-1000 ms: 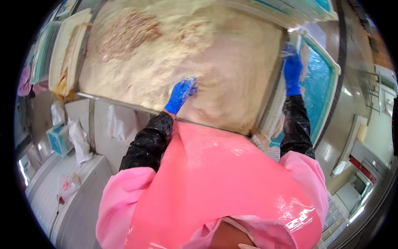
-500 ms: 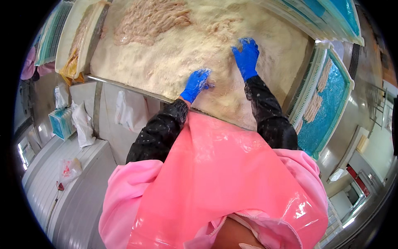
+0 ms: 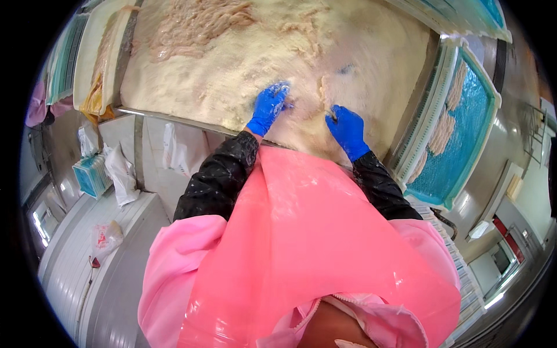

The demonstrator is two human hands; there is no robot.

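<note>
Pale breading powder (image 3: 197,93) covers a wide metal-edged table in front of me. My right hand (image 3: 348,132), in a blue glove, pinches the near end of a powder-coated strip of raw meat (image 3: 323,91), which stretches away from me. To its left, my left hand (image 3: 269,108), also blue-gloved, is curled low over the powder with fingertips dusted white. What lies under those fingers is hidden. A heap of pinkish raw meat strips (image 3: 200,24) rests at the far left of the powder, and a few coated strips (image 3: 306,28) lie farther back.
Right of the table stands a blue-lined tray (image 3: 458,139) with rows of coated meat strips (image 3: 443,132). More stacked trays (image 3: 458,17) rise at the back right. A white tub (image 3: 119,58) holding meat borders the left end. Below it hang white bags (image 3: 120,177).
My right hand has come back toward me and closed on a meat strip. My left hand has shifted slightly away from me and left. The view has moved a little.
</note>
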